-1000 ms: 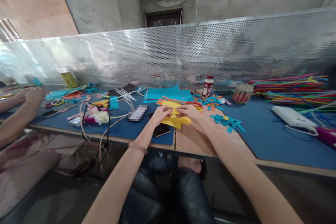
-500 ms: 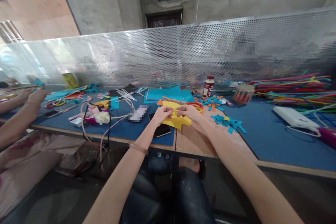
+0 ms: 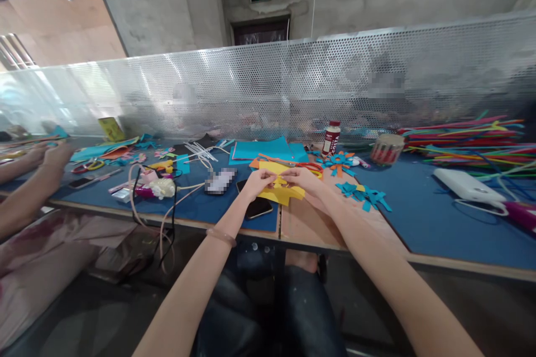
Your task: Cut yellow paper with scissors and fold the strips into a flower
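Observation:
My left hand (image 3: 260, 181) and my right hand (image 3: 300, 177) meet over the table, fingertips pinched on a small yellow paper piece (image 3: 281, 179). Yellow sheets (image 3: 276, 195) lie just under and around the fingers, so the small piece's outline is partly lost against them. Partly beneath the yellow paper and my left wrist is a dark phone (image 3: 258, 210). Orange-handled scissors (image 3: 315, 167) rest behind my right hand. To the right are blue cut paper strips (image 3: 365, 195) and a blue and orange paper flower (image 3: 338, 163).
Blue sheets (image 3: 262, 149) lie behind my hands, near a red-labelled bottle (image 3: 331, 139). Far right are coloured pipe cleaners (image 3: 473, 142) and a white power bank (image 3: 469, 185). Cables (image 3: 165, 217) hang over the front edge. A co-worker's hands (image 3: 56, 152) are at the left.
Both hands stay in nearly the same spot. The fingers shift slightly on the small yellow piece, and more yellow shows between them. The view moves a little.

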Tool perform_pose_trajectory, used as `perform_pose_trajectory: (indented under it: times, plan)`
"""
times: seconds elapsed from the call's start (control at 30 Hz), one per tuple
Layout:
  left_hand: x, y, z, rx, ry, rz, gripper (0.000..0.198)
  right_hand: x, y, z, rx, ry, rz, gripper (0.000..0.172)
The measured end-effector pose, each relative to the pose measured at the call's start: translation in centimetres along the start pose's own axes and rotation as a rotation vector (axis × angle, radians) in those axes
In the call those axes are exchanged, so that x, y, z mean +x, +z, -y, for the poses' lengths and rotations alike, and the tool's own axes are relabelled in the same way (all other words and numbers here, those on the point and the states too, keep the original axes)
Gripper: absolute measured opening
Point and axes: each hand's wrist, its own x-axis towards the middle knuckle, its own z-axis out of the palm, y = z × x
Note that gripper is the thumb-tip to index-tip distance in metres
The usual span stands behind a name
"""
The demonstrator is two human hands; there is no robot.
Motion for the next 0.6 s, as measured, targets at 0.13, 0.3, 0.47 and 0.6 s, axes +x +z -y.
perform_pose_trajectory:
  times: [0.13, 0.3, 0.47, 0.6]
  plan:
    - [0.02, -0.03, 0.03, 0.008, 0.003, 0.005, 0.028, 0.01, 0.03, 0.1, 0.004, -0.005, -0.003, 0.027]
    - [0.13, -0.09, 0.24, 0.012, 0.005, 0.004, 0.028, 0.07, -0.06, 0.02, 0.008, -0.016, -0.005, 0.027]
    - [0.24, -0.12, 0.44, 0.007, 0.004, 0.0, 0.029, 0.1, -0.09, -0.01, 0.019, -0.015, 0.011, 0.026]
    - [0.26, -0.13, 0.44, 0.002, 0.009, 0.001, 0.029, 0.12, -0.01, -0.02, 0.028, -0.014, 0.018, 0.026]
